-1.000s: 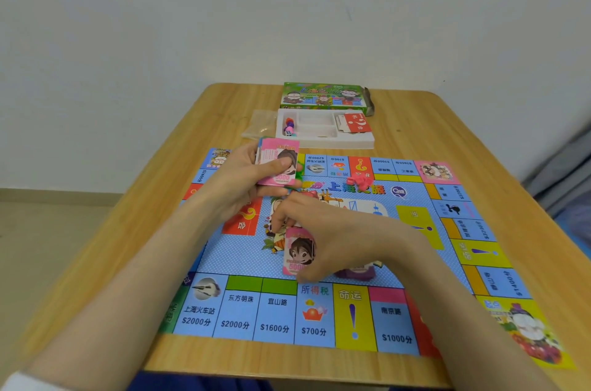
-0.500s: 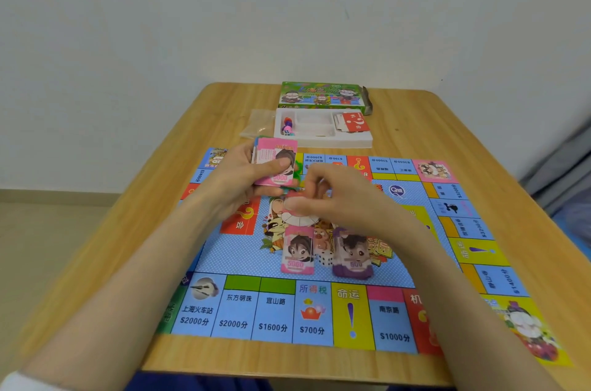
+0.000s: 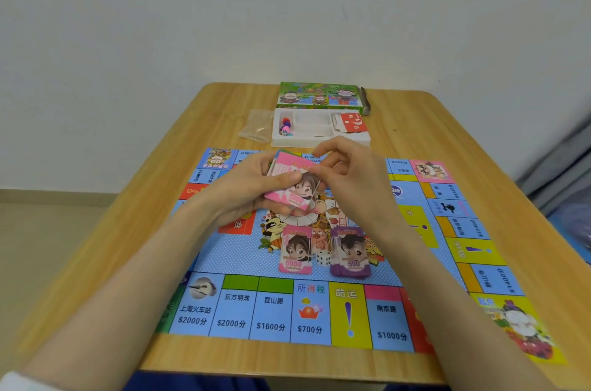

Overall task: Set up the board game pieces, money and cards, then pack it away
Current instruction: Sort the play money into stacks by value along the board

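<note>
Desk [image 3: 415, 122] is showing bare margins beside the board [image 3: 236, 253]; left hand [image 3: 243, 189] is gripping pink money stack [image 3: 292, 187], right hand [image 3: 355, 179] pinching its edge.

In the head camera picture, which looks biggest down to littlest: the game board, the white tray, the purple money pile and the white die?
1. game board
2. white tray; it sits farther from the camera, so it may really be bigger than it looks
3. purple money pile
4. white die
</note>
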### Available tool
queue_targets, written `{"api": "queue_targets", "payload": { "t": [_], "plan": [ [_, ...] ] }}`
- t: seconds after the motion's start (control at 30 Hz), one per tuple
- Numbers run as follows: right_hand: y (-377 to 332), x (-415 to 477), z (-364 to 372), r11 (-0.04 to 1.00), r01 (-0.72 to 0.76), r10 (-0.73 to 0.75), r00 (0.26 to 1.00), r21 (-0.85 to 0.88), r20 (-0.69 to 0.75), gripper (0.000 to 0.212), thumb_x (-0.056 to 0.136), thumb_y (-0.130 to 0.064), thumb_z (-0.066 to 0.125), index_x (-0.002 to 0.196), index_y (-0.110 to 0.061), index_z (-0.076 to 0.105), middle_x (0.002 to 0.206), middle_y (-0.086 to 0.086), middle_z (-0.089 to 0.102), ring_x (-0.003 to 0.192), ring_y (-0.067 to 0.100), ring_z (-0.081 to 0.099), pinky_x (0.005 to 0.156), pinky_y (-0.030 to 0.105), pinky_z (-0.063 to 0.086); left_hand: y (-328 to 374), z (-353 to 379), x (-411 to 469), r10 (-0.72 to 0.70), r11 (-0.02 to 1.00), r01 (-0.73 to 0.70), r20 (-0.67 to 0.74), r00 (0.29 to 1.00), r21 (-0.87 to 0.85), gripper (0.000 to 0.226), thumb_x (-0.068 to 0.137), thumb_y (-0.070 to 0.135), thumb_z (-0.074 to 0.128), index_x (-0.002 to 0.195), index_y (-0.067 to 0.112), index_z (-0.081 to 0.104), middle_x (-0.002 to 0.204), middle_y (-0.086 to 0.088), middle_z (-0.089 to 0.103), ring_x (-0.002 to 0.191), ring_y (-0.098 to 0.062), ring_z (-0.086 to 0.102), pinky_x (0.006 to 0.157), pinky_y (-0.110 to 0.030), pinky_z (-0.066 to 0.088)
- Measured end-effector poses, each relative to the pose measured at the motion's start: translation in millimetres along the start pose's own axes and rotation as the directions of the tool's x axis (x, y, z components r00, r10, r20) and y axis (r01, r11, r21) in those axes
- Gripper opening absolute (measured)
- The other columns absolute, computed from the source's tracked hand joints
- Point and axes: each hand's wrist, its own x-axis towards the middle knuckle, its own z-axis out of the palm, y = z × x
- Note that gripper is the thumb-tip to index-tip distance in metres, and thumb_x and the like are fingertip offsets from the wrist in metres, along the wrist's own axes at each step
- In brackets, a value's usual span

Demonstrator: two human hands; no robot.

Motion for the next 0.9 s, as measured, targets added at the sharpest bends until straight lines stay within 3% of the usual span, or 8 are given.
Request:
{"api": "queue_targets", "payload": {
  "t": [0.1, 0.2, 0.3, 0.4, 0.47, 0.67, 0.8, 0.9],
  "plan": [
    [1, 1, -1, 0.999, -0.019, 0.017, 0.999, -0.042, -0.04, 0.011, 0.085, -0.012, 0.067, 0.094, -0.019, 0.066, 0.064, -0.007, 0.06, 0.065, 0.015, 0.064, 0.068, 0.035, 0.052, 0, -1, 2, 0.013, 0.999, -0.014, -0.041, 0.999, -0.031, 0.017, 0.088, 0.005, 0.056, 0.102, 0.014, 0.059, 0.076, -0.004, 0.074, 0.058, -0.018, 0.07, 0.045, -0.019, 0.053],
    [-2, 3, -7, 0.997, -0.072, 0.072, 0.997, -0.016, -0.021, 0.009, 0.085, -0.011, 0.067, 0.08, -0.019, 0.066, 0.057, -0.004, 0.06, 0.056, 0.01, 0.063, 0.056, 0.023, 0.048, -2, -6, 6, 0.056, 0.995, -0.069, -0.165, 0.985, -0.075, 0.013, 0.089, 0.005, 0.056, 0.101, 0.01, 0.058, 0.075, 0.0, 0.074, 0.058, -0.013, 0.069, 0.045, -0.018, 0.053],
    [-5, 3, -13, 0.981, -0.183, 0.164, 0.963, 0.072, 0.213, 0.008, 0.083, -0.008, 0.069, 0.076, -0.013, 0.068, 0.057, 0.003, 0.063, 0.048, 0.004, 0.058, 0.051, 0.015, 0.045, -3, -13, 9, 0.087, 0.987, -0.119, -0.256, 0.963, -0.11, 0.018, 0.091, 0.007, 0.055, 0.108, 0.007, 0.058, 0.079, 0.001, 0.075, 0.062, -0.012, 0.07, 0.045, -0.017, 0.053],
    [-6, 0, -11, 0.982, -0.171, 0.187, 0.851, -0.077, 0.49, 0.007, 0.082, -0.009, 0.071, 0.076, -0.013, 0.07, 0.05, -0.011, 0.061, 0.05, -0.001, 0.056, 0.055, 0.013, 0.047, -4, -15, 9, 0.093, 0.981, -0.137, -0.292, 0.952, -0.134, 0.031, 0.091, 0.009, 0.056, 0.121, 0.003, 0.054, 0.087, -0.001, 0.075, 0.067, -0.014, 0.072, 0.045, -0.017, 0.052],
    [-7, -2, -5, 0.978, -0.144, 0.203, 0.809, -0.149, 0.552, 0.007, 0.081, -0.012, 0.072, 0.075, -0.015, 0.07, 0.05, -0.012, 0.061, 0.051, -0.002, 0.057, 0.056, 0.012, 0.048, -5, -15, 10, 0.088, 0.982, -0.132, -0.296, 0.951, -0.132, 0.032, 0.091, 0.009, 0.056, 0.122, 0.003, 0.054, 0.086, -0.001, 0.075, 0.068, -0.015, 0.072, 0.044, -0.016, 0.052],
    [-5, -4, 0, 0.96, -0.077, 0.219, 0.807, -0.27, 0.549, 0.007, 0.08, -0.008, 0.069, 0.073, -0.011, 0.07, 0.055, -0.008, 0.06, 0.05, -0.004, 0.053, 0.055, 0.007, 0.044, -6, -15, 9, 0.083, 0.988, -0.114, -0.261, 0.962, -0.104, 0.023, 0.091, 0.01, 0.056, 0.114, 0.007, 0.058, 0.088, -0.002, 0.075, 0.07, -0.015, 0.072, 0.045, -0.016, 0.052],
    [-4, -6, 1, 0.956, -0.055, 0.216, 0.799, -0.29, 0.561, 0.01, 0.079, -0.013, 0.072, 0.073, -0.018, 0.067, 0.065, -0.009, 0.061, 0.061, 0.0, 0.057, 0.06, 0.011, 0.046, -6, -15, 9, 0.083, 0.989, -0.112, -0.25, 0.965, -0.102, 0.02, 0.09, 0.009, 0.057, 0.11, 0.008, 0.059, 0.088, -0.002, 0.075, 0.069, -0.016, 0.072, 0.045, -0.016, 0.052],
    [-2, -4, 1, 0.953, -0.04, 0.199, 0.828, -0.299, 0.523, 0.012, 0.08, -0.019, 0.073, 0.07, -0.017, 0.066, 0.065, -0.006, 0.062, 0.058, 0.0, 0.053, 0.056, 0.01, 0.04, -6, -14, 8, 0.087, 0.989, -0.111, -0.23, 0.969, -0.092, 0.019, 0.089, 0.009, 0.058, 0.107, 0.009, 0.059, 0.088, -0.003, 0.075, 0.07, -0.017, 0.073, 0.045, -0.016, 0.052]
  ]
}}
